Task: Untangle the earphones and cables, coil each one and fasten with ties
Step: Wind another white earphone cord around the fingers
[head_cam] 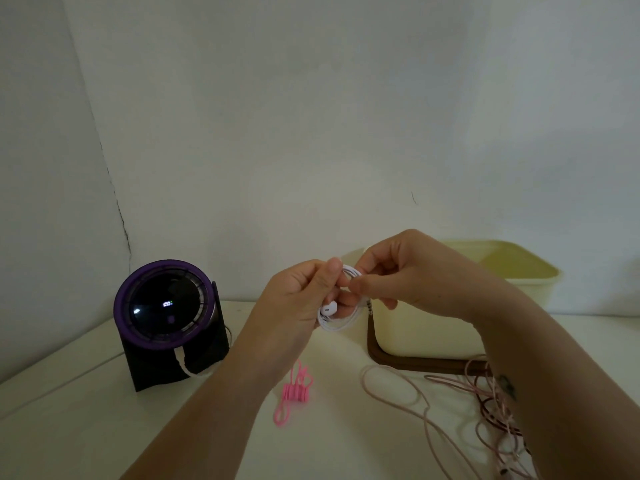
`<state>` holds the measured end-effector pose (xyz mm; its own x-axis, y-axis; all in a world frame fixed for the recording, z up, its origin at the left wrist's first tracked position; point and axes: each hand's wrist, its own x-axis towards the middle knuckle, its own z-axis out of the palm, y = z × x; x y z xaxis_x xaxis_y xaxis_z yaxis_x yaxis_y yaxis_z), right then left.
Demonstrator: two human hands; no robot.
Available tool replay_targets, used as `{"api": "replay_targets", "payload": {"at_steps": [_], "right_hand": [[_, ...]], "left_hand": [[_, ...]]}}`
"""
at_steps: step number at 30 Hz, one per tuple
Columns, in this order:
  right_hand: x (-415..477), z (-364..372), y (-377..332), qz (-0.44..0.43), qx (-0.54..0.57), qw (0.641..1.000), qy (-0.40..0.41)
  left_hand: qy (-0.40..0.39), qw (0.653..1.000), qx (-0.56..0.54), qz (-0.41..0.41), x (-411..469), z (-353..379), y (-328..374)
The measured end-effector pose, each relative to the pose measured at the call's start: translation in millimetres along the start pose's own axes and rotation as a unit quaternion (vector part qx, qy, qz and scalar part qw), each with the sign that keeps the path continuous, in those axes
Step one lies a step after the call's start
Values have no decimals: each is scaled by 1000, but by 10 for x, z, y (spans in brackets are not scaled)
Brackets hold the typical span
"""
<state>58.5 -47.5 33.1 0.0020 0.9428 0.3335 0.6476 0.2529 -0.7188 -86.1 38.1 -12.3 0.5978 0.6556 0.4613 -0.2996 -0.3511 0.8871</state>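
Both hands are raised above the white table with a small coil of white earphones between them. My left hand grips the coil, an earbud showing below its thumb. The coil's top is pinched by my right hand, and the plug hangs just below its fingers. Pink cable ties lie bunched on the table under my left wrist. A tangle of pale pink and dark cables sprawls at the right, partly hidden by my right forearm.
A pale yellow tub stands on a brown tray behind my right hand. At the left stands a black device with a purple ring and a lit display. A white wall closes off the back.
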Motion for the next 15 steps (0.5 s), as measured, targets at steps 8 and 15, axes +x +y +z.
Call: {"api": "replay_targets", "payload": {"at_steps": [8, 15], "right_hand": [[14, -9, 57, 8, -3, 1000, -23], [14, -58, 153, 34, 130, 987, -86]], "left_hand": [[8, 998, 58, 24, -10, 63, -97], [-48, 972, -216, -74, -56, 89, 35]]}}
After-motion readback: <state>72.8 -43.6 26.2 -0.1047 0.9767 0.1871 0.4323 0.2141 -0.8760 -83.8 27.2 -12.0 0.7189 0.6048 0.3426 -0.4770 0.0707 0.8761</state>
